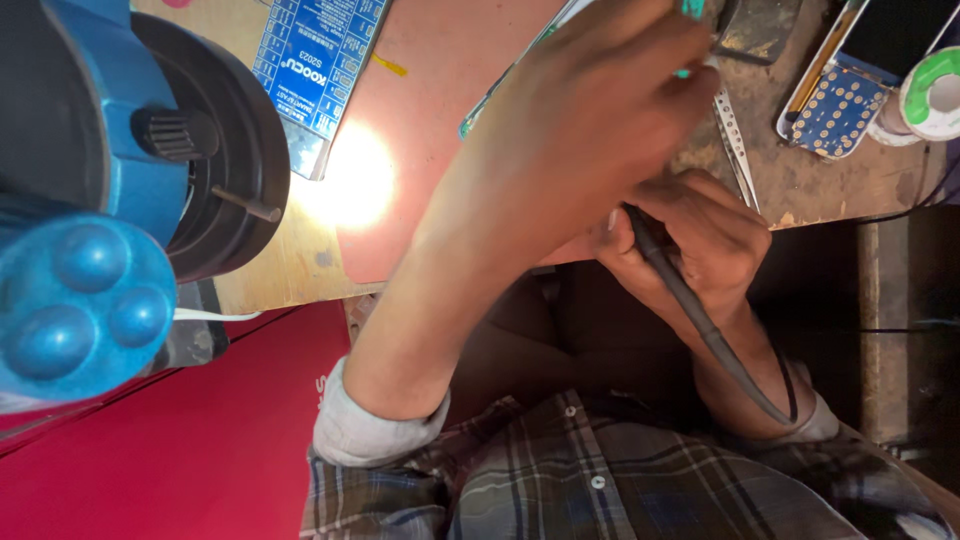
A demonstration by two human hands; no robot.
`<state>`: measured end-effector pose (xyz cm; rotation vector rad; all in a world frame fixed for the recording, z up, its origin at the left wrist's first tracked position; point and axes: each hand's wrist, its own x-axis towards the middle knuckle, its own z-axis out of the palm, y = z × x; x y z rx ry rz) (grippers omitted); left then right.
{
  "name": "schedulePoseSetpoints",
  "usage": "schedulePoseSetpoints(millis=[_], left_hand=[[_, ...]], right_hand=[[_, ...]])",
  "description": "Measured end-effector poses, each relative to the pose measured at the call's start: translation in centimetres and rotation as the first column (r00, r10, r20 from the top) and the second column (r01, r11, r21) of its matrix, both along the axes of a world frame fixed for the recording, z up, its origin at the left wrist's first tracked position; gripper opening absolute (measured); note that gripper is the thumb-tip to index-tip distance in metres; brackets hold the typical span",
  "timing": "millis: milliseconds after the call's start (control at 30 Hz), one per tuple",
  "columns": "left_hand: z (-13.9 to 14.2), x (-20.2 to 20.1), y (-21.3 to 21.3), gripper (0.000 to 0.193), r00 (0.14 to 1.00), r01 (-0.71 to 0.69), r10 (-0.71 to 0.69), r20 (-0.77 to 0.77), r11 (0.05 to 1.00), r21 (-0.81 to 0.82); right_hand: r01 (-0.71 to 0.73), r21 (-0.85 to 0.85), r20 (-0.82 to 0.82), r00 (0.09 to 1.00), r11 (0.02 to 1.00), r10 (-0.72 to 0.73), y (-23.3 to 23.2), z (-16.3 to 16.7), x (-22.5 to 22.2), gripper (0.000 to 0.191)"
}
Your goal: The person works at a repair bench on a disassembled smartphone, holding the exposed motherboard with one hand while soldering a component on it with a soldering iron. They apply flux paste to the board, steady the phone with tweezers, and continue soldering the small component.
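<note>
At the far left the blue microscope (90,200) is looming over our counter (300,260), with a blue card (315,60) and a lamp glare on the pink mat (440,120) beside it. Our left hand (570,130) is reaching across the mat, fingers closing on something teal that we cannot make out. Our right hand (700,240) is gripping a dark iron (680,300) like a pen, tip hidden under the left hand. Tweezers (735,150) and a solder spool (935,95) are lying to the right. The work is looking midway; its result is hidden.
</note>
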<state>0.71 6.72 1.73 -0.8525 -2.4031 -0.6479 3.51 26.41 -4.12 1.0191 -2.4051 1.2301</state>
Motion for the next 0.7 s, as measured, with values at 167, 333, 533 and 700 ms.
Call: schedulePoseSetpoints(millis=[167,333,533,700], left_hand=[[-2.2,-3.2,4.2,0.015,0.992,-0.054,0.049,-0.114,0.998,-0.041],[-5.0,-6.4,9.0,0.015,0.974,-0.099,0.099,-0.205,0.995,0.012],[-8.7,-9.0,10.2,0.003,0.989,-0.058,0.044,-0.140,0.993,-0.100],[-8.5,-9.7,10.2,0.006,1.000,0.001,-0.002,-0.004,0.979,-0.206]], right_hand=[[0.029,-0.009,-0.007,1.000,1.000,-0.029,0.0,-0.3,0.0,0.026],[0.037,0.016,-0.030,0.999,0.999,-0.037,0.2,-0.4,-0.1,0.024],[-0.015,-0.009,-0.049,0.999,1.000,0.015,-0.2,0.6,-0.4,0.024],[-0.002,0.006,-0.044,0.999,1.000,0.003,-0.3,0.6,-0.3,0.023]])
